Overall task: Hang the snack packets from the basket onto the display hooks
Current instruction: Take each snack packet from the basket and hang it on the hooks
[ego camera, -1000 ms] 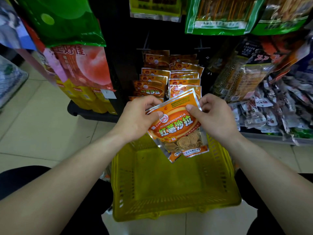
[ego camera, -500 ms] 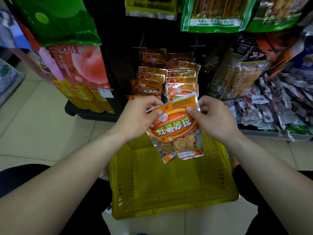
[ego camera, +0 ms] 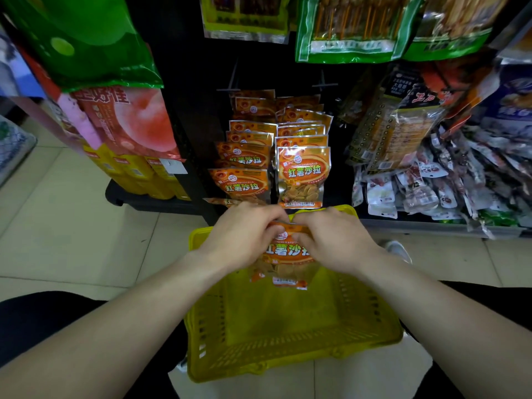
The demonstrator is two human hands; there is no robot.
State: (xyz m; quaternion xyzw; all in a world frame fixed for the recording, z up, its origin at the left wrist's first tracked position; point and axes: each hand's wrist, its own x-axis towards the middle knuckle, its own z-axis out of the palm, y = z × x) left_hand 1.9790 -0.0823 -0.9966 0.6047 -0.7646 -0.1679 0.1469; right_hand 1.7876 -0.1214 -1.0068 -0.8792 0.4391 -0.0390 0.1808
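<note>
Both hands hold one orange snack packet (ego camera: 283, 256) by its top edge, above the yellow basket (ego camera: 290, 352). My left hand (ego camera: 244, 236) grips the top left corner and my right hand (ego camera: 334, 240) the top right; they hide the packet's upper part. The basket on the floor shows no other packets inside. Straight ahead on the black rack, two columns of matching orange packets hang from display hooks: a left column (ego camera: 243, 182) and a right column (ego camera: 302, 174). The held packet is below and in front of them, apart from the hooks.
Green bags (ego camera: 345, 27) hang above the hooks. Large red and green bags (ego camera: 126, 122) hang at the left. Clear and dark snack packs (ego camera: 426, 156) crowd the right shelf. Pale tiled floor (ego camera: 57, 226) lies to the left. My dark-clad knees flank the basket.
The view has tilted up. Both hands have slid inward along the packet's top edge and now nearly meet, and the packet sits lower in view, closer to the basket.
</note>
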